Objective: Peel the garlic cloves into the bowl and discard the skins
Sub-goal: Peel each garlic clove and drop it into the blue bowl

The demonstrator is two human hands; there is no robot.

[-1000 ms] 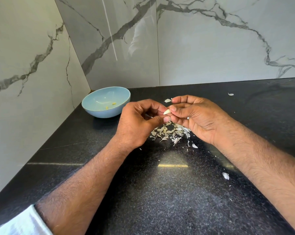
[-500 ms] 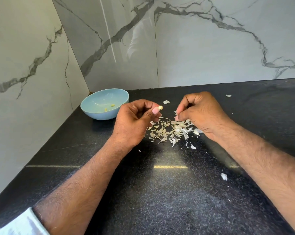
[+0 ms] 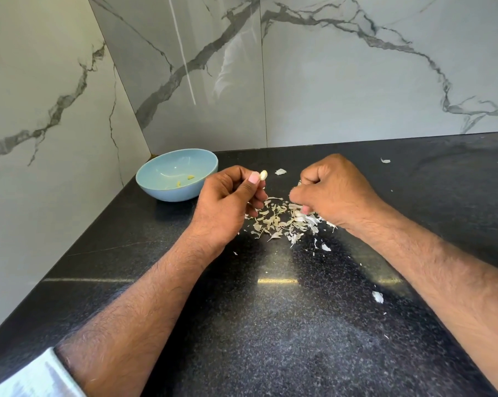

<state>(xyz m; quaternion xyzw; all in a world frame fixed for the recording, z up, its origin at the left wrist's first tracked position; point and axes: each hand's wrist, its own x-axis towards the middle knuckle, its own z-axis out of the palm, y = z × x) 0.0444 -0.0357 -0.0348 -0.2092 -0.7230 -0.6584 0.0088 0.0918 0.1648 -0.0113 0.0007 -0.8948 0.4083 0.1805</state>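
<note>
Now left hand (image 3: 227, 202) around clove (image 3: 263, 175)

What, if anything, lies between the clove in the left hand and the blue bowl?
Nothing visible: the left hand pinches the garlic clove above the counter, and only bare black countertop separates it from the bowl.

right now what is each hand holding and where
Left hand pinches a garlic clove by its lower end; right hand: cannot tell.

Skins pile (image 3: 282, 222) and bowl (image 3: 156, 187) crowd the corner; bare counter (image 3: 270, 325) lies open nearer.
</note>
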